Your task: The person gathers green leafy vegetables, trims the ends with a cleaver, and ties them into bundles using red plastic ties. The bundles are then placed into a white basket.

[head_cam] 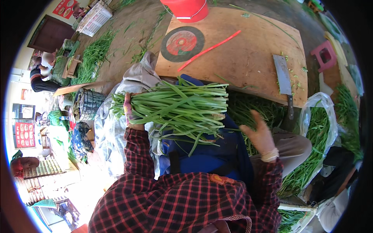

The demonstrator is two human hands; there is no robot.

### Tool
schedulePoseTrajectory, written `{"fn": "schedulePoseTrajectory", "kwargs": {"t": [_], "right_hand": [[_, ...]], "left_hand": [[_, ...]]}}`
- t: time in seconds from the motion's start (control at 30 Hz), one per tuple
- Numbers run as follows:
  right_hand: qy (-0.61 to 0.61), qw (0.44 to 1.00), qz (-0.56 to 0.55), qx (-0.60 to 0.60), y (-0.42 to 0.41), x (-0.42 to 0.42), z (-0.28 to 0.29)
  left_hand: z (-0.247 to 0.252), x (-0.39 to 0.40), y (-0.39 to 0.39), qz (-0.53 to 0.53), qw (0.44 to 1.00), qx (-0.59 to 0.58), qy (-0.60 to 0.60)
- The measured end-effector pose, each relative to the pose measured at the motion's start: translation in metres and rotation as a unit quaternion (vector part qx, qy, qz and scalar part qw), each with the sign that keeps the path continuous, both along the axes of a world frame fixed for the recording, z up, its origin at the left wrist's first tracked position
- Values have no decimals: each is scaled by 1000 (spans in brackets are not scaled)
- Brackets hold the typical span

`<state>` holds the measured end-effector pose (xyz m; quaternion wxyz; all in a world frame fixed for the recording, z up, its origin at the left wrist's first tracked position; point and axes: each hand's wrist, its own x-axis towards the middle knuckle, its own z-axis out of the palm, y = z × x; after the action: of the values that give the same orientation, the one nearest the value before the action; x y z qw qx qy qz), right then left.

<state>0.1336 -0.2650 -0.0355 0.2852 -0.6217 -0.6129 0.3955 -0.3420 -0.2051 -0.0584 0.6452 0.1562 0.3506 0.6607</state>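
Note:
My left hand grips a thick bunch of long green vegetable stalks near its leafy end. The bunch lies sideways above my lap, over a blue apron, with the pale stem ends pointing right. Some loose leaves droop below it. My right hand, slightly blurred, is to the right of the stem ends, fingers apart and nothing in it. A wooden board lies just beyond the bunch. On it rest an abrasive cutting disc, a red strip and a cleaver whose handle overhangs the near edge.
A red bucket stands at the board's far edge. To my right is a clear plastic bag of greens, with a pink stool beyond. A woven basket and piled greens are at left; people sit farther off.

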Motion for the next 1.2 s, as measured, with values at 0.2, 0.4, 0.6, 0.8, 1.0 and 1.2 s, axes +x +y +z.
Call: {"fn": "schedulePoseTrajectory", "kwargs": {"t": [0.2, 0.4, 0.6, 0.8, 1.0, 1.2], "right_hand": [[519, 818, -21, -249, 35, -69, 30], [570, 770, -112, -265, 44, -58, 24], [467, 838, -235, -155, 25, 16, 26], [-120, 988, -71, 68, -10, 20, 0], [296, 938, 93, -158, 20, -74, -37], [242, 920, 220, -218, 18, -66, 3]], "left_hand": [[34, 34, 13, 56, 998, -34, 20], [47, 67, 9, 120, 989, 5, 87], [5, 26, 7, 117, 991, -59, 7], [0, 50, 6, 179, 976, -116, 47], [-46, 29, 6, 116, 989, -85, -20], [-35, 49, 3, 203, 971, -128, 17]]}}
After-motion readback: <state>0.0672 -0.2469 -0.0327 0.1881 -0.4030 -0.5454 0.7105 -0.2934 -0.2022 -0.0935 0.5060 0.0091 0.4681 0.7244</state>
